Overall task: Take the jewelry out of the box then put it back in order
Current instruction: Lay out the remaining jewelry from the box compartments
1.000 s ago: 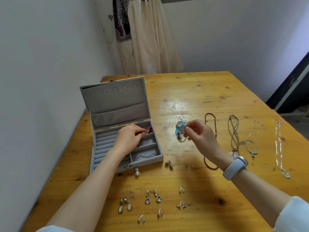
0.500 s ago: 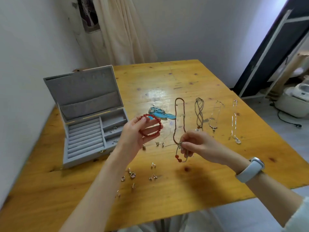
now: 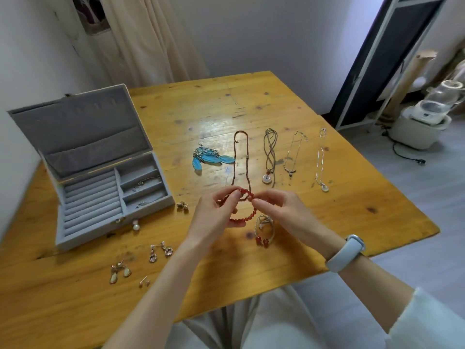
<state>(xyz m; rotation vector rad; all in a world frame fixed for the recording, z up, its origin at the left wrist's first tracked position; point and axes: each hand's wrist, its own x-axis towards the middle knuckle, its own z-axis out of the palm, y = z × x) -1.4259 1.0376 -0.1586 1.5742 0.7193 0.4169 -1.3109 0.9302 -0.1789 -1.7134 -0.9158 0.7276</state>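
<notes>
Since half a second ago the right hand (image 3: 279, 210) has let go of the cord bracelet with red beads (image 3: 263, 231), which now lies on the table (image 3: 352, 212) just below the hands, and has come across to meet the left hand (image 3: 216, 210) at the red bead bracelet (image 3: 245, 205). Both hands now pinch that bracelet and hold it above the table: the left with thumb and fingers curled round its left side, the right with fingertips nipping its upper right part. The gray jewelry box (image 3: 100, 172) stands open at the table's left, its lid tilted back, with a few thin silver pieces in its right-hand compartments. Beyond the hands, a row lies on the wood: blue feather earrings (image 3: 211, 158), a brown beaded necklace (image 3: 241, 157), a gray cord necklace (image 3: 269, 154) with a pale ring pendant, and two thin silver chains (image 3: 319, 157). Near the front edge lie several pairs of small earrings (image 3: 161, 250), and a pearl piece (image 3: 136, 225) sits just beside the box's clasp. A pale blue wristband (image 3: 346, 253) circles the right wrist.
</notes>
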